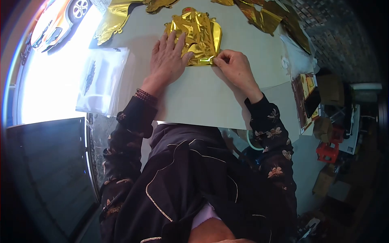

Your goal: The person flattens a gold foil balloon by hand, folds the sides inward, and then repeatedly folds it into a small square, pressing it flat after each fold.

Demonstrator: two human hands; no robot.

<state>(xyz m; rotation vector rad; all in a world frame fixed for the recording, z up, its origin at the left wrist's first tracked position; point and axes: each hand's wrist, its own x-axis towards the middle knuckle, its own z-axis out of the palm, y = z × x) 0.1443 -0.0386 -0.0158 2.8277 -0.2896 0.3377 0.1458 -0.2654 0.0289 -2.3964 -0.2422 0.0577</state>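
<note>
A flat gold foil balloon [199, 30], creased and shiny, lies on the pale table [190, 97] in front of me. My left hand [168, 56] rests flat with its fingers spread over the balloon's left side. At its lower right corner, my right hand [235, 67] pinches the foil edge between thumb and forefinger. Part of the balloon is hidden beneath my left fingers.
More gold foil pieces lie at the table's far left [115, 18] and far right [263, 18]. Clear plastic bags [103, 81] lie at the left edge. On the right are a white plastic bag [296, 56] and a dark phone-like object [313, 102]. A red stool [329, 152] stands beyond.
</note>
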